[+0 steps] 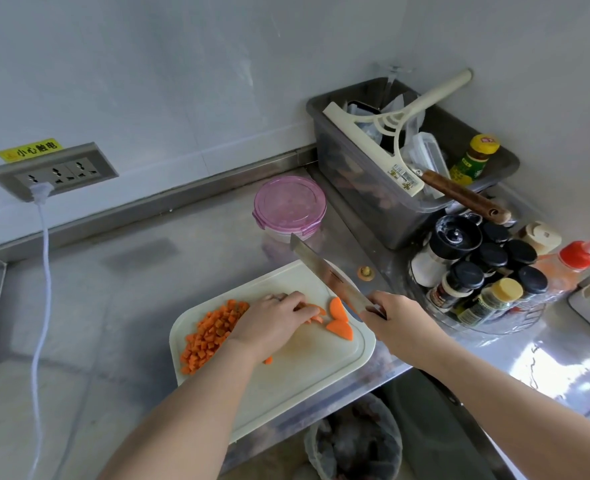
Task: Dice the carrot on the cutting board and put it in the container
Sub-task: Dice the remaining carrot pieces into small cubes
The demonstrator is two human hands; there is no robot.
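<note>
The left hand [272, 323] lies on the board [304, 375] with bent fingers, and its fingertips press down on a piece of carrot [316, 310]. The right hand [400, 323] is closed around the handle of a knife [324, 271]. The blade runs from this hand away from the person, and its tip is over the near edge of the container [288, 206]. I cannot tell if the blade touches the board. Between the two hands lie two half-round slices [340, 329], just beside the blade. Left of the left wrist there is a heap of dice [210, 336] on the board. The container, closed with a pink lid, stands on the counter [113, 289] beyond both hands. Beyond the right hand is a grey bin [366, 195] with tools, and to the right of this hand stand many jars [466, 275]. Far left of the left hand, a wall socket [51, 171] has a white cable [42, 271] plugged in.
</note>
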